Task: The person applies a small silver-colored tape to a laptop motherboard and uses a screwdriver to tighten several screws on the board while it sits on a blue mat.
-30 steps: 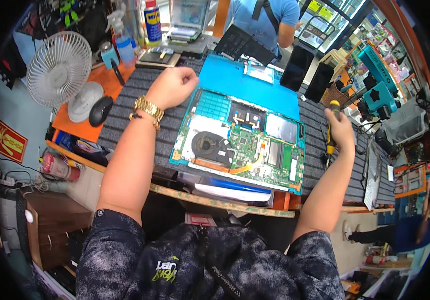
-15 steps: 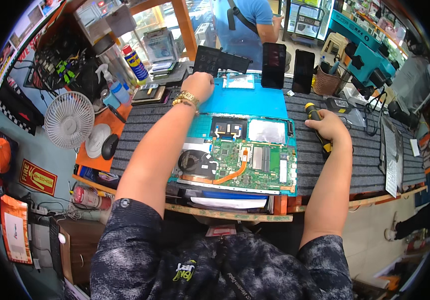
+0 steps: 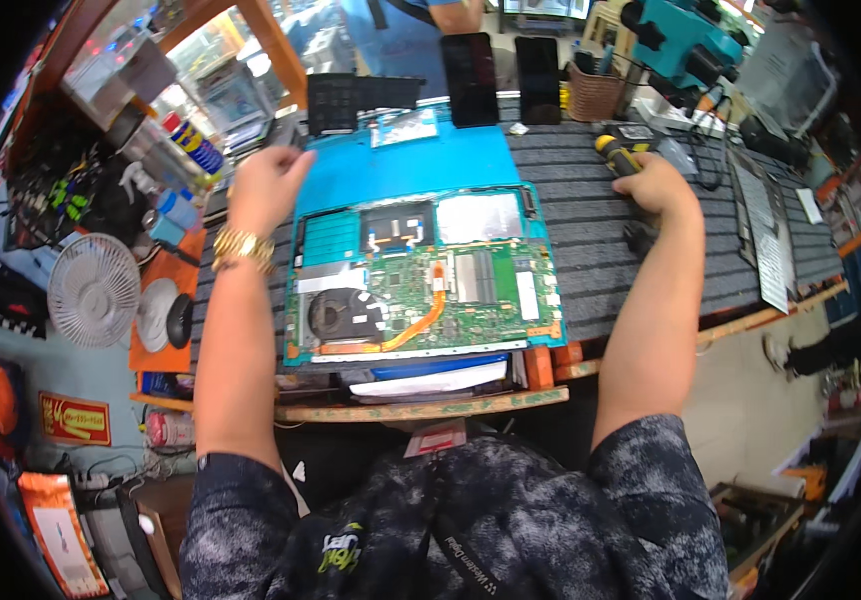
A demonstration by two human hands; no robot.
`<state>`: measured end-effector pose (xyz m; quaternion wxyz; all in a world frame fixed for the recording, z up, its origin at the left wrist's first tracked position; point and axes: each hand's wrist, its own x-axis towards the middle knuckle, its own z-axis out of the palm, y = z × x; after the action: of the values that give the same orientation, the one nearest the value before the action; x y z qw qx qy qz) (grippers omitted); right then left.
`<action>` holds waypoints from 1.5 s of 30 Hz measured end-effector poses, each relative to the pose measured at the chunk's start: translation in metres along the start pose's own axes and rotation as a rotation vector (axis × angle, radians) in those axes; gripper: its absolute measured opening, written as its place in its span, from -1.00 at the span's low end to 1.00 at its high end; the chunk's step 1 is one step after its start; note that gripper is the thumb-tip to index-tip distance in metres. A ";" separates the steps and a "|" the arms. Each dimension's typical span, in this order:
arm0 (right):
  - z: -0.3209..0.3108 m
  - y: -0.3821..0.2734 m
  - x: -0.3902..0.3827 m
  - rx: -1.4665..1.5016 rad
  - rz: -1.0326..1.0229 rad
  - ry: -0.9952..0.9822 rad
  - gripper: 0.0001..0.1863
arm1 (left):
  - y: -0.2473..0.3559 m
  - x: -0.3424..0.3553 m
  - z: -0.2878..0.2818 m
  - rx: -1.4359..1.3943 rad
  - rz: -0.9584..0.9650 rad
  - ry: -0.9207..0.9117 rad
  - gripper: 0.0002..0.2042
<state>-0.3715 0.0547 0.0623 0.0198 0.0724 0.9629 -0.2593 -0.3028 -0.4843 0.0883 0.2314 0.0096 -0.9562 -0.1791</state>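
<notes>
An opened laptop (image 3: 326, 235) lies on the grey ribbed mat, its insides facing up. Its green circuit board (image 3: 496, 270), round black fan (image 3: 346, 315) and copper heat pipe (image 3: 421, 330) show. Beyond it spreads a flat blue panel (image 3: 401, 170), with a black battery pack (image 3: 336, 103) at its far left edge. My left hand (image 3: 266, 190) hovers by the panel's left side, thumb and fingertips close together; whether anything small is between them cannot be made out. Right of the laptop, my right hand (image 3: 663, 187) is closed around a yellow-and-black screwdriver (image 3: 619, 157).
Two dark phones (image 3: 470, 80) (image 3: 538, 80) stand behind the panel, near a woven cup (image 3: 594, 92). A teal machine (image 3: 691, 40) is at the back right. A white fan (image 3: 94, 290) and spray cans (image 3: 193, 145) are on the left. Across the counter stands a person in blue (image 3: 391, 45).
My left hand has left the battery pack and moved left and nearer to me. The right hand keeps its grip on the screwdriver. The whole view has shifted.
</notes>
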 end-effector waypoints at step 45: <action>0.198 -0.317 -0.168 0.020 -1.015 -0.437 -0.71 | -0.068 -0.067 -0.039 -0.369 -0.342 -0.790 -0.73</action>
<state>-0.2522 -0.3376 0.0613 0.0911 -0.4560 0.8479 -0.2545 -0.2299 -0.5547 0.0676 -0.1856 0.0570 -0.9078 -0.3718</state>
